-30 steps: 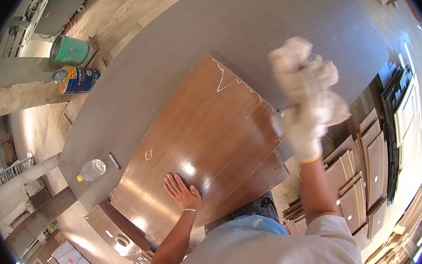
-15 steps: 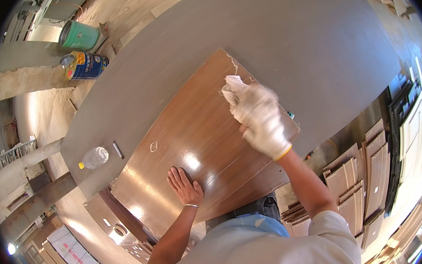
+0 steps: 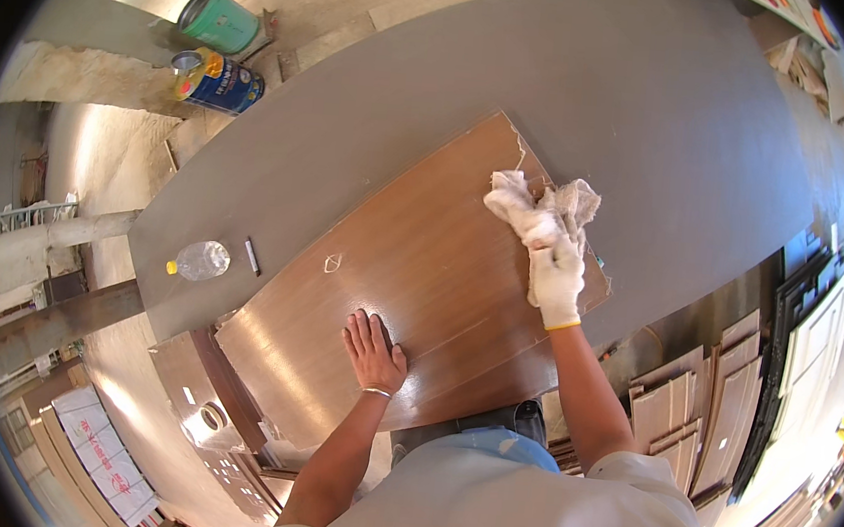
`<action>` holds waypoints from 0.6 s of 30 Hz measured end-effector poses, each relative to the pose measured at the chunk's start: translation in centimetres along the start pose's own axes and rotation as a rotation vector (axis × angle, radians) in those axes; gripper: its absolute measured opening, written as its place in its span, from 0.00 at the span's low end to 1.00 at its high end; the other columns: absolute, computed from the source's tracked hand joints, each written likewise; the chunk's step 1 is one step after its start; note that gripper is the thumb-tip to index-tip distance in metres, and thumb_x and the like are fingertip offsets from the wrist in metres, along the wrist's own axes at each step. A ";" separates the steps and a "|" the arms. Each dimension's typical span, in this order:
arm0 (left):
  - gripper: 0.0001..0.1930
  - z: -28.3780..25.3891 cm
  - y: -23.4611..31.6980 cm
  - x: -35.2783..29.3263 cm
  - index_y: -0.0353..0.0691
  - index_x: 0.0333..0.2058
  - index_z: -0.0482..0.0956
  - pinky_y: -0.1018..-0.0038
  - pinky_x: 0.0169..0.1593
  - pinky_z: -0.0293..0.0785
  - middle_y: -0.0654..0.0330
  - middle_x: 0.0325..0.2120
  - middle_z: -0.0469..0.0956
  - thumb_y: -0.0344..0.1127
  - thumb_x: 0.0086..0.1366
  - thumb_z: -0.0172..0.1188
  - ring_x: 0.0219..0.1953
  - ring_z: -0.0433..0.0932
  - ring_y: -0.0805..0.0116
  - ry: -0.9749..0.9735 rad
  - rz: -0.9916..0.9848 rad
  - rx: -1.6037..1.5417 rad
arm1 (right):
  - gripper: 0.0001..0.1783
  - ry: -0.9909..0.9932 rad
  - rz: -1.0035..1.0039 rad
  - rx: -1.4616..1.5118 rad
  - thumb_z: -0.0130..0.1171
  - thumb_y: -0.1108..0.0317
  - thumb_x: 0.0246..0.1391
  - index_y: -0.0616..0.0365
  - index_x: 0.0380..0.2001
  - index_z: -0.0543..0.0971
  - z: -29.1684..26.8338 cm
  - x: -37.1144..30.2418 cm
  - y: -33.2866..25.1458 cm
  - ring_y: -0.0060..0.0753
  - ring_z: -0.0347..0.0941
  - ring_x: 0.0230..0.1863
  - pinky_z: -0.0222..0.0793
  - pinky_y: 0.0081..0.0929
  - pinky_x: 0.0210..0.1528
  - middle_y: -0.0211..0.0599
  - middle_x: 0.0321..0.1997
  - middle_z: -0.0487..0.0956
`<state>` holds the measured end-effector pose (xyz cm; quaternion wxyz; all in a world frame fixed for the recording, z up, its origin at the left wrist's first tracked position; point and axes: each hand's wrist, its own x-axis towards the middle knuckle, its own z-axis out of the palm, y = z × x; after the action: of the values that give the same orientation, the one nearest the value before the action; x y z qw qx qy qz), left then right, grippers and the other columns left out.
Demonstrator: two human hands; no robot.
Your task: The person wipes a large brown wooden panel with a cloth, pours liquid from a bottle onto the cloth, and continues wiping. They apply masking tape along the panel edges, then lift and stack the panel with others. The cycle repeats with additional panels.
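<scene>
Glossy brown wood-grain panel (image 3: 423, 254) on flat grey bench (image 3: 374, 119), six-o'clock side. Our bare left hand (image 3: 374, 358) laid flat, panel's seven o'clock; white-gloved right hand (image 3: 555, 275) clamped on crumpled off-white cloth (image 3: 578, 205), two o'clock. We'd steady panel firmly, ease cloth past ragged edge (image 3: 522, 160) lest it snag.

There is one cloth (image 3: 578, 203), one glove (image 3: 555, 283), one bottle (image 3: 204, 261), one marker (image 3: 253, 257), two cans (image 3: 225, 86).

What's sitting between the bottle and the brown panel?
A slim pen-like stick lies on the grey table between the bottle and the panel, as the head view shows.
</scene>
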<state>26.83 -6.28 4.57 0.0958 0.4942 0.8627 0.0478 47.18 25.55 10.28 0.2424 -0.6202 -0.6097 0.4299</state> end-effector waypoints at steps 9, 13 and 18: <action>0.36 -8.1 1.7 3.6 0.34 0.69 0.65 0.50 0.70 0.65 0.39 0.66 0.69 0.24 0.60 0.59 0.66 0.69 0.39 0.198 -0.153 -0.558 | 0.35 -0.666 0.328 1.328 0.61 0.69 0.60 0.64 0.70 0.67 -5.9 -2.9 -9.1 0.45 0.79 0.60 0.78 0.42 0.64 0.47 0.65 0.78; 0.30 -17.4 3.5 3.8 0.32 0.64 0.72 0.52 0.66 0.70 0.42 0.59 0.77 0.22 0.61 0.59 0.62 0.73 0.39 0.378 0.017 -0.734 | 0.37 -0.695 0.299 1.425 0.60 0.74 0.59 0.66 0.71 0.66 -2.5 -6.0 -11.1 0.49 0.80 0.61 0.79 0.44 0.64 0.50 0.66 0.78; 0.28 -24.3 2.6 4.6 0.33 0.65 0.73 0.53 0.70 0.66 0.43 0.64 0.74 0.30 0.65 0.63 0.66 0.72 0.41 0.332 0.423 -0.766 | 0.31 -0.749 0.459 1.161 0.64 0.54 0.65 0.60 0.65 0.73 1.8 -12.1 -13.0 0.40 0.82 0.53 0.82 0.39 0.52 0.42 0.56 0.83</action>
<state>21.59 -0.74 28.24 0.1202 0.5740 0.6669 0.4597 39.95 15.25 22.98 0.2113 -0.3154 -0.1800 0.9075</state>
